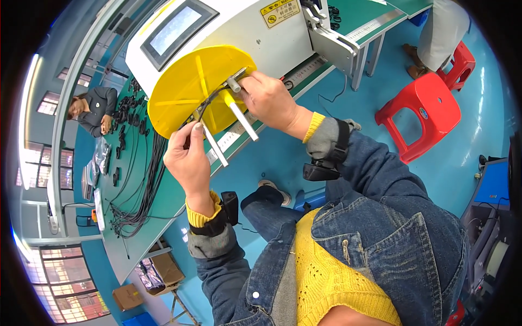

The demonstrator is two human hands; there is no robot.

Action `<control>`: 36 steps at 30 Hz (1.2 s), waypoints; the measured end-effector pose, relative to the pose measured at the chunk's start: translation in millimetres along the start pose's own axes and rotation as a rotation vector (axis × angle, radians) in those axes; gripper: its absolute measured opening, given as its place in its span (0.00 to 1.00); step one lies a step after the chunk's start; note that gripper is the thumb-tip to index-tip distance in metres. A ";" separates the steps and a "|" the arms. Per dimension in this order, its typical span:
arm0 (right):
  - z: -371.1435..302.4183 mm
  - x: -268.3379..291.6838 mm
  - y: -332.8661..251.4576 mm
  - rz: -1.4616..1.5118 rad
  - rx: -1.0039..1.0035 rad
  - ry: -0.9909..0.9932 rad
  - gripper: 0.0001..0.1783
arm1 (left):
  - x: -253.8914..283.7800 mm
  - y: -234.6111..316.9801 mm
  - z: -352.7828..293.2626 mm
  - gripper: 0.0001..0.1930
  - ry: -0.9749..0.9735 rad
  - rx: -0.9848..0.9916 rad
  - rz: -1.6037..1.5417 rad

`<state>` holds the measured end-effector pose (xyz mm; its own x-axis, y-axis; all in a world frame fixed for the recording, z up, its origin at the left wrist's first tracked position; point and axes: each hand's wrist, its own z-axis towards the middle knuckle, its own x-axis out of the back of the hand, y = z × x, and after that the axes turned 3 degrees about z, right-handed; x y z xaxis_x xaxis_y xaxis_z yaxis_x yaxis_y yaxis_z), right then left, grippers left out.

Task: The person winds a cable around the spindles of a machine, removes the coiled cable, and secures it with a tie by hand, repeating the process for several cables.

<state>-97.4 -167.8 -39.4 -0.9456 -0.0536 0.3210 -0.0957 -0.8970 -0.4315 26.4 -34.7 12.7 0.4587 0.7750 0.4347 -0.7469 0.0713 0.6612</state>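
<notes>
A round yellow disc (179,81) with raised ribs is mounted on the front of a white machine (239,32). Two pale rods (242,122) stick out from it toward me. Across the disc's face runs a short stretch of black cable (207,101), beside a metal clamp piece (234,83). My left hand (186,160) pinches the cable near the lower rod, thumb and forefinger together. At the disc's right edge, my right hand (272,103) is closed with its fingers curled in by the clamp piece; its fingertips are partly hidden, so what they grip does not show.
Bundled black cables (144,195) lie on the green table (122,247) at left. Another person (95,111) sits beyond them. Red plastic stools (421,114) stand at right, near a standing person's legs (443,35). A cardboard box (167,269) sits below the table.
</notes>
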 end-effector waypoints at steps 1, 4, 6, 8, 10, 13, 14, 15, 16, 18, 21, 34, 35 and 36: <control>1.8 -3.3 2.3 0.011 -0.007 0.038 0.05 | -1.4 -3.1 -0.5 0.05 -0.001 -0.002 -0.005; -0.7 -0.5 9.4 0.038 -0.013 0.092 0.04 | -5.0 -10.2 -2.2 0.06 0.033 0.061 -0.089; -7.2 6.2 13.3 0.090 -0.018 0.117 0.03 | -4.0 -12.4 -3.9 0.06 0.038 0.058 -0.098; -19.7 16.2 17.1 0.086 -0.039 0.083 0.03 | -2.4 -14.4 -5.9 0.06 0.047 0.053 -0.108; -36.3 29.6 22.9 0.073 -0.084 0.023 0.02 | -2.3 -16.1 -7.8 0.06 0.048 0.060 -0.112; -68.3 46.4 30.6 0.050 -0.182 -0.112 0.02 | -0.6 -16.7 -11.9 0.06 0.043 0.079 -0.113; -77.3 50.5 32.5 0.050 -0.180 -0.111 0.02 | -0.7 -17.2 -11.1 0.06 0.040 0.076 -0.112; -86.1 54.1 33.5 0.057 -0.260 -0.185 0.03 | -0.5 -17.7 -10.3 0.06 0.038 0.073 -0.110; -95.0 55.8 33.4 0.067 -0.342 -0.261 0.04 | 0.5 -18.9 -11.1 0.06 0.035 0.074 -0.104; -108.8 58.5 33.6 0.075 -0.373 -0.299 0.05 | 2.1 -22.2 -12.5 0.06 0.041 0.058 -0.083; -118.1 62.6 34.4 0.087 -0.434 -0.376 0.05 | 5.5 -21.6 -15.3 0.07 0.055 0.025 -0.044; -131.2 62.6 33.2 0.161 -0.526 -0.532 0.06 | 12.1 18.7 -33.1 0.10 0.021 -0.290 0.367; -132.2 63.6 33.8 0.162 -0.526 -0.537 0.06 | 11.1 19.8 -35.4 0.11 0.014 -0.266 0.366; -132.8 63.0 33.3 0.169 -0.524 -0.540 0.06 | 11.8 21.3 -37.4 0.11 0.007 -0.242 0.370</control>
<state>-201.5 -142.8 -145.5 -0.6904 -0.4985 0.5243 -0.2259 -0.5399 -0.8108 -2.2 -0.6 9.0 0.1368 0.7802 0.6103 -0.9519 -0.0671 0.2991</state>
